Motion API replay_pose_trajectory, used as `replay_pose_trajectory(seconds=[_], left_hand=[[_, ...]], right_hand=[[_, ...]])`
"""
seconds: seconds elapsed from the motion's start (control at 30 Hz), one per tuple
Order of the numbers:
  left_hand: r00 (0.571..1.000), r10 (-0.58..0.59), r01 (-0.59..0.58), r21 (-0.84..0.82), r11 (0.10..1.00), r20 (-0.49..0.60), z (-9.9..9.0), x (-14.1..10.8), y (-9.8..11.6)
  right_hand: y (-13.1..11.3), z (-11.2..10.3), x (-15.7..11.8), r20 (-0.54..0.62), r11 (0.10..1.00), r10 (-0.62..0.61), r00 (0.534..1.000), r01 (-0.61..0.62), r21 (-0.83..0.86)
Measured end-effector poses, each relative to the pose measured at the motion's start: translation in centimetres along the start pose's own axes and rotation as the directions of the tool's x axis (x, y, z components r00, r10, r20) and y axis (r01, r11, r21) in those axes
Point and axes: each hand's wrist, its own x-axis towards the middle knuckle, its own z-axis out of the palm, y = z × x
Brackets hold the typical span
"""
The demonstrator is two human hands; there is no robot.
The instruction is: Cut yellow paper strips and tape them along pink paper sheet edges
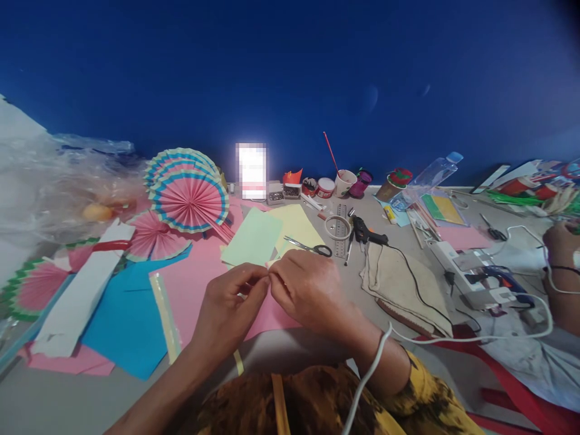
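My left hand (233, 302) and my right hand (310, 284) meet fingertip to fingertip over a pink paper sheet (194, 290). Both are closed in a pinch on a small pale yellow paper piece (270, 263), most of which the fingers hide. Scissors (308, 246) lie just beyond my right hand, blades pointing left. Under them rests a pale yellow sheet (296, 223), with a light green sheet (254, 232) to its left. A narrow yellow strip (238, 362) shows below my left wrist.
Pleated pink paper fans (190, 199) stand at back left, near blue paper (129, 314). A glue gun (367, 231) sits by a folded cloth (403, 284). A power strip (466, 278) and white cable (480, 338) lie right. Another person's arm (562, 272) reaches in there.
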Motion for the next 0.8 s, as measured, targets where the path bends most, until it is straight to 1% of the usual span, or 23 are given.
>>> replay_pose_trajectory(seconds=[0.17,0.27,0.43,0.6,0.7,0.8], left_hand=[[1.0,-0.028,0.028,-0.041,0.999,0.01,0.0,0.1,0.3],[0.998,-0.057,0.057,-0.062,0.996,0.011,0.1,0.1,0.3],[0.995,-0.094,0.096,-0.093,0.991,0.019,0.1,0.2,0.2],[0.993,-0.105,0.11,-0.116,0.987,0.045,0.1,0.2,0.2],[0.992,-0.112,0.119,-0.116,0.986,0.058,0.1,0.3,0.2],[0.988,-0.138,0.145,-0.107,0.984,0.067,0.1,0.4,0.3]], right_hand=[[0.0,0.2,-0.1,0.019,0.999,0.037,0.999,-0.037,0.03],[0.0,0.5,-0.2,0.007,0.994,0.081,0.997,-0.081,0.074],[0.0,0.9,-0.3,-0.034,0.969,0.157,0.987,-0.148,0.197],[0.1,1.1,-0.5,-0.057,0.927,0.223,0.973,-0.193,0.32],[0.2,1.0,-0.6,-0.045,0.92,0.237,0.97,-0.209,0.33],[0.4,0.6,-0.6,0.007,0.937,0.205,0.979,-0.199,0.286]])
